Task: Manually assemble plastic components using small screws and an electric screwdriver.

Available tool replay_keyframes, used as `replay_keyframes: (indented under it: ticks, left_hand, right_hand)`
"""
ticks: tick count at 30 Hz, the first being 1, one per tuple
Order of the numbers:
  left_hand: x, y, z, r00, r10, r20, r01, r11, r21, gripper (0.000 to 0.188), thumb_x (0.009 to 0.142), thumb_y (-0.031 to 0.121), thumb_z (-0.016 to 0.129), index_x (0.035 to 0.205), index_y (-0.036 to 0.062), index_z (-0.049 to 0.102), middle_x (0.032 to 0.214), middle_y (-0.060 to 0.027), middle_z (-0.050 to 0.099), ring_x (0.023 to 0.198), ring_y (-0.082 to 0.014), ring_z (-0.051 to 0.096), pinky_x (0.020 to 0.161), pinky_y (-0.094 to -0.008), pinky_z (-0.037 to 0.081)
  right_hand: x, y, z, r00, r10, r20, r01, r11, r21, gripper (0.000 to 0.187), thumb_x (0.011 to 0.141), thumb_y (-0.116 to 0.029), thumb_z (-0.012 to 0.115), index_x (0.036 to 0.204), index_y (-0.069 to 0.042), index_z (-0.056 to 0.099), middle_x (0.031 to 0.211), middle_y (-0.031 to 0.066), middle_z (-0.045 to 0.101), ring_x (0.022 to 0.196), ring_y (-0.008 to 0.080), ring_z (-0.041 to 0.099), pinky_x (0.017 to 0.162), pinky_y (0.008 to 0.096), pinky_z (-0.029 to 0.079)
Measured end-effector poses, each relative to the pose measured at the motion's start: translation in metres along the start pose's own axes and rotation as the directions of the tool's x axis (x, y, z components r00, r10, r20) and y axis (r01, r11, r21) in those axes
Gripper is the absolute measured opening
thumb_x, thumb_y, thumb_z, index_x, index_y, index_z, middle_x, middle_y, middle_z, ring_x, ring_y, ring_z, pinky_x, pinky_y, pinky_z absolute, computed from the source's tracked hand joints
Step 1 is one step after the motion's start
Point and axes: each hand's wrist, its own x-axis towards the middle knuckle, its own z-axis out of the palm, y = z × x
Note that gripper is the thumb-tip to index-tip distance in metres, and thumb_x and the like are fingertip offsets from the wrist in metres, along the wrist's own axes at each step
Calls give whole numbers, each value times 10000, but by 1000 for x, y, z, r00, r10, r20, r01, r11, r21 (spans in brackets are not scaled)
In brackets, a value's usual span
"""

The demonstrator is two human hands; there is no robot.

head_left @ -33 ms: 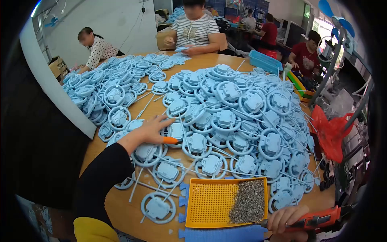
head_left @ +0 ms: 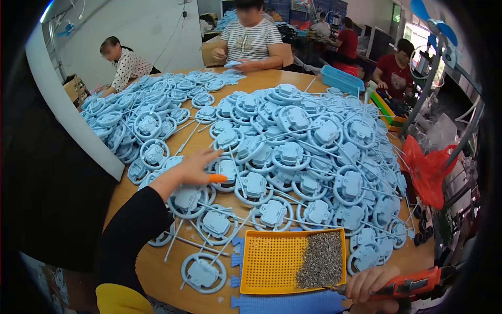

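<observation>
Moved left hand (head_left: pixel 192 168) barely up-left since the earlier frame, fingers apart over rings (head_left: pixel 272 213) heaped mid-frame, keeping right hand (head_left: pixel 370 282) clamped on driver (head_left: pixel 414 286) at lower right, with no ring visibly lifted yet, finished ones indistinguishable.

Pale-blue ring-shaped plastic pieces (head_left: pixel 273 213) with thin rods (head_left: pixel 189 138) lie in overlapping heaps across the table (head_left: pixel 157 269). An orange-and-black handheld power tool (head_left: pixel 412 286) points left, nearly level, by the table's near right corner.

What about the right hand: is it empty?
No, the right hand is wrapped around a red tool, its fingers curled over the top.
</observation>
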Motion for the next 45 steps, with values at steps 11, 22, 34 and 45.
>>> replay_keyframes:
  ticks: [11, 22, 34, 45]
  left_hand:
    - [64, 102, 24, 973, -96, -210, 105, 994, 34, 732, 832, 447, 641, 1425, 123, 359, 1243, -247, 518, 1114, -422, 528, 916, -463, 455]
    - [-80, 100, -22, 871, -294, -393, -79, 707, -703, 292, 948, 108, 494, 1215, 17, 570, 1000, -88, 646, 939, -144, 586, 803, -278, 459]
    - [-288, 245, 87, 821, 468, -327, -519, 850, -86, 298, 701, 113, 682, 985, 202, 699, 1158, -33, 601, 1110, -327, 529, 850, -455, 501]
    - [-306, 224, 97, 895, 415, -165, -435, 893, -112, 403, 706, 42, 667, 1077, 200, 677, 1206, -85, 564, 1118, -367, 524, 900, -481, 472]
  right_hand:
    - [3, -6, 17, 990, -58, 126, 61, 998, -18, 539, 809, -487, 712, 1007, -14, 546, 752, 69, 559, 603, 193, 535, 573, 337, 455]
    - [-21, 18, 5, 997, 81, -3, -81, 992, -98, 464, 809, -446, 715, 883, -22, 541, 626, 97, 546, 542, 201, 546, 518, 353, 471]
    - [43, 74, 0, 992, 45, -121, -64, 985, -161, 456, 828, -358, 736, 1051, -46, 491, 774, 47, 581, 714, 167, 582, 714, 342, 491]
    - [41, 101, -10, 978, -46, -203, -2, 973, -231, 425, 832, -372, 728, 1018, -62, 504, 763, 35, 582, 681, 143, 576, 705, 344, 503]
